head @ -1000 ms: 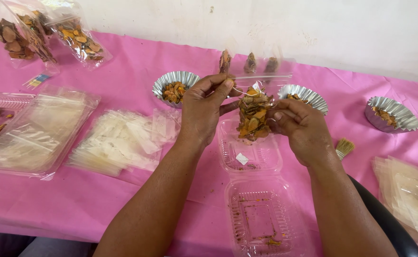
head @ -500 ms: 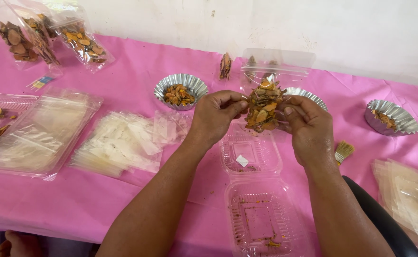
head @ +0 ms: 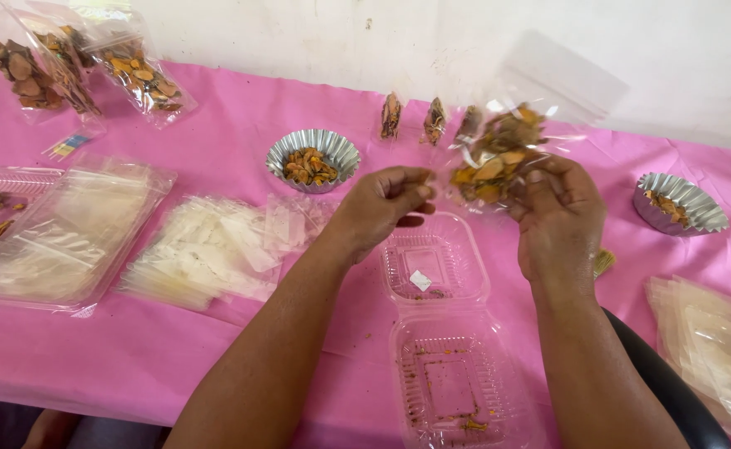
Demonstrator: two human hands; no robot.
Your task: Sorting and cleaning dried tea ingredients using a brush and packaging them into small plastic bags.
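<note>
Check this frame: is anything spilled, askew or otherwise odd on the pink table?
Only small mess: orange crumbs lie scattered in the open clear clamshell container and on the pink tablecloth beside it. The right hand holds a clear bag of dried slices; nothing looks damaged.
</note>
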